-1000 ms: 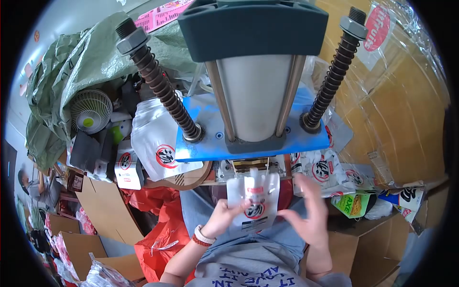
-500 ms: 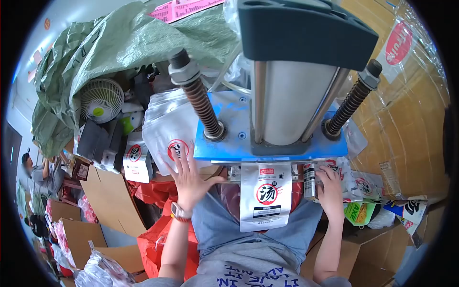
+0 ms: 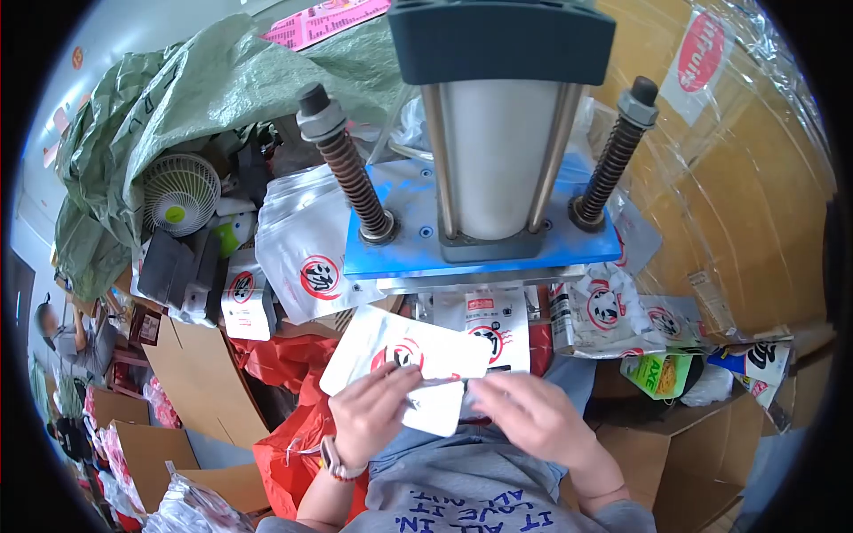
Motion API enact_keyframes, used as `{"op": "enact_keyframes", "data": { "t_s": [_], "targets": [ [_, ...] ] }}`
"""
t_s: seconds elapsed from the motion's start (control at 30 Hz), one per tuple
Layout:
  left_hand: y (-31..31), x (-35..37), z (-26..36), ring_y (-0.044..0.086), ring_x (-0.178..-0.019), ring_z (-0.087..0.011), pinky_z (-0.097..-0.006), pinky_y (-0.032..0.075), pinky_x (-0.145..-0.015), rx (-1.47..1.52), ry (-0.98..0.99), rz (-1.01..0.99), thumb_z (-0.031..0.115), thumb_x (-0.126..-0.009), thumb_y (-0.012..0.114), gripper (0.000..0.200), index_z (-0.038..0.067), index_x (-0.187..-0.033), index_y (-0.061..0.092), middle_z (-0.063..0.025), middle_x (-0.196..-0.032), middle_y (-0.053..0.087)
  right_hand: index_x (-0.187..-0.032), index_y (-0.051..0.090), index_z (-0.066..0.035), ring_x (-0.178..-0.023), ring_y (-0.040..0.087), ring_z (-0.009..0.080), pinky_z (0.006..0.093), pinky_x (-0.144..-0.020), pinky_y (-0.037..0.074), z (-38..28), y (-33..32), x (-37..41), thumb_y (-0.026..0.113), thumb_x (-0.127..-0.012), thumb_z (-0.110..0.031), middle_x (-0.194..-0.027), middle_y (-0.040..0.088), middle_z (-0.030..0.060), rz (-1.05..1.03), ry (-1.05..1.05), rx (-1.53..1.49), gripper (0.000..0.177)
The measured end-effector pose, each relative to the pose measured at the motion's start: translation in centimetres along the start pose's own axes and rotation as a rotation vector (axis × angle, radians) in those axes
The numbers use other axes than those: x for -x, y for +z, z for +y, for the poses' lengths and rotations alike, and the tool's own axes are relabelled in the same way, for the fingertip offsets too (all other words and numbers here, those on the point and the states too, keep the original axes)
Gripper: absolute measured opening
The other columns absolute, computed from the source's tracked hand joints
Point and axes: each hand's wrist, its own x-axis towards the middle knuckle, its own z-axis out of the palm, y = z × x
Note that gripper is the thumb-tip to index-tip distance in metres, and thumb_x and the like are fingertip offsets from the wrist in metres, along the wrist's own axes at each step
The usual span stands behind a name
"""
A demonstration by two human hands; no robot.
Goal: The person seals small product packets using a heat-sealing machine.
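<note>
A white pouch [image 3: 360, 349] with a red circle logo slants in front of me, gripped along its lower edge by my left hand [image 3: 369, 413]. Below that edge a white flap [image 3: 435, 407] sticks out between my hands. My right hand [image 3: 538, 417] has its fingertips right at the lower right edge of the pouch; they are smeared by motion, and I cannot tell whether they pinch it. Behind, another printed pouch [image 3: 511, 306] hangs under the blue plate [image 3: 498, 258] of a press.
The press cylinder [image 3: 493, 151] rises between two spring rods, one on the left [image 3: 351, 169]. Stacked silver pouches [image 3: 298, 222] lie to the left, more printed pouches [image 3: 609, 311] to the right. A fan [image 3: 182, 191], red bag [image 3: 298, 453] and cardboard [image 3: 209, 364] are at the left.
Both hands have come away from beside the press, inward and closer to my body. My left hand now grips a white pouch. The view has shifted, with the press appearing further left.
</note>
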Motion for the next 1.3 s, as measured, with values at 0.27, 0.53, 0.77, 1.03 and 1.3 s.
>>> {"op": "enact_keyframes", "data": {
  "t_s": [0.27,0.53,0.77,1.03,1.3],
  "targets": [
    [0.5,-0.2,0.4,0.073,-0.092,-0.0217,-0.0313,0.059,-0.077,0.559,0.019,-0.389,-0.003,-0.072,0.066,0.034,0.005,-0.104,0.074,-0.0068,-0.104,0.074,-0.097,0.075,-0.007,-0.076,0.066,0.0193,0.0302,-0.067,0.055,-2.0,-3.0,1.2,0.088,-0.065,-0.014,-0.096,0.069,0.0042,0.118,-0.024,-0.137,0.035],
    [0.5,-1.4,2.3,0.073,-0.096,-0.0241,-0.0324,0.06,-0.081,0.255,0.116,-0.182,-0.004,-0.071,0.07,0.032,0.006,-0.102,0.074,-0.0075,-0.102,0.075,-0.101,0.073,-0.002,-0.084,0.067,0.021,0.0308,-0.069,0.057,0.4,-2.4,2.4,0.085,-0.071,-0.015,-0.097,0.068,0.0062,0.084,-0.08,-0.064,0.035],
    [5.1,-0.5,0.5,0.069,-0.084,-0.0131,-0.0253,0.054,-0.074,0.95,-0.355,-0.541,0.012,-0.09,0.07,0.018,0.0,-0.103,0.074,-0.005,-0.095,0.074,-0.119,0.065,0.0,-0.1,0.062,0.0313,0.0408,-0.092,0.047,3.2,-0.2,2.1,0.088,-0.068,-0.021,-0.11,0.067,0.0136,0.101,0.251,-0.177,0.059],
    [9.9,-4.9,-2.2,0.07,-0.092,-0.0164,-0.032,0.058,-0.081,1.511,-1.029,-0.311,0.007,-0.092,0.067,0.028,-0.003,-0.118,0.063,-0.0098,-0.108,0.071,-0.132,0.053,0.001,-0.123,0.05,0.037,0.0441,-0.104,0.04,7.2,-3.9,3.4,0.069,-0.088,-0.02,-0.128,0.057,0.0193,0.322,0.579,0.212,0.051],
    [10.3,-4.7,-4.1,0.066,-0.093,-0.0114,-0.0291,0.052,-0.081,1.307,-0.983,-0.437,0.023,-0.092,0.073,0.035,0.0,-0.117,0.065,-0.0046,-0.106,0.071,-0.113,0.059,0.002,-0.111,0.055,0.0398,0.0425,-0.094,0.045,9.4,-1.2,6.8,0.054,-0.098,-0.016,-0.11,0.058,0.0219,-0.087,0.715,0.151,0.024]
  ]
}}
